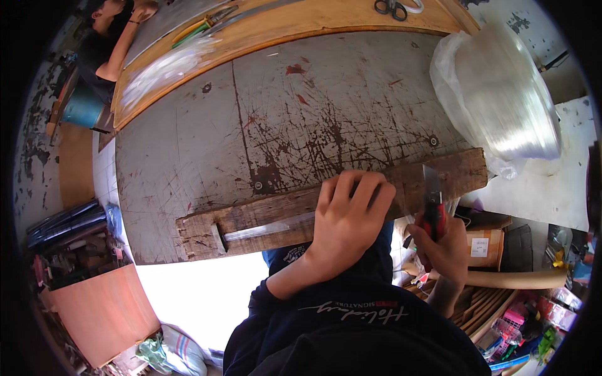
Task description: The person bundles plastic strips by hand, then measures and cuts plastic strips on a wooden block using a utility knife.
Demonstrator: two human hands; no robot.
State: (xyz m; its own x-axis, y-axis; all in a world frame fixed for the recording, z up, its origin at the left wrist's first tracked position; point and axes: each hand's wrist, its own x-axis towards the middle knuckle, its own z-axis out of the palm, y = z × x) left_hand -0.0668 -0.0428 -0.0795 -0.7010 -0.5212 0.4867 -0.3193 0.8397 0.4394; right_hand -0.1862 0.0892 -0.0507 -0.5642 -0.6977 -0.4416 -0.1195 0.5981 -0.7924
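On the scratched worktop, our left hand presses flat on a clear strip atop a wooden plank, while our right hand grips a red utility knife; a slipping blade could nick those nearby fingers.

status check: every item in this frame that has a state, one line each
left hand: flat, pressing the clear strip onto the plank
right hand: closed around the utility knife
utility knife: blade out, upright at the plank's front edge
wooden plank: lying flat along the table's near edge
clear strip: lying along the plank
scissors: lying on the far board, unused
plastic roll: bagged, resting on its side
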